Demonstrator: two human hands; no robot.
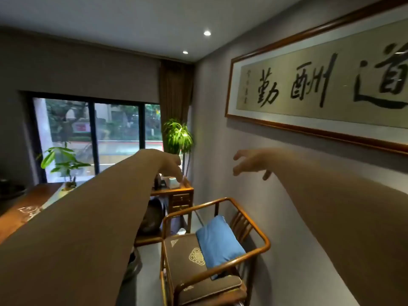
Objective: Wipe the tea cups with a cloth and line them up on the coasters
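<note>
Both my arms are stretched out in front of me at chest height, pointing into the room. My left hand [170, 163] hangs with fingers drooping downward and holds nothing. My right hand [254, 162] is blurred, fingers spread apart, also holding nothing. No tea cup, cloth or coaster can be made out. At the far left a wooden tea table [28, 202] shows, with some clear glassware [27, 212] on it, mostly hidden behind my left forearm.
A wooden armchair [247, 219] with a dark seat pad and a blue cushion [218, 239] stands below my hands by the right wall. A small wooden cabinet [180, 198] sits in the corner. Potted plants [177, 135] stand by the window. A framed calligraphy [320, 85] hangs on the wall.
</note>
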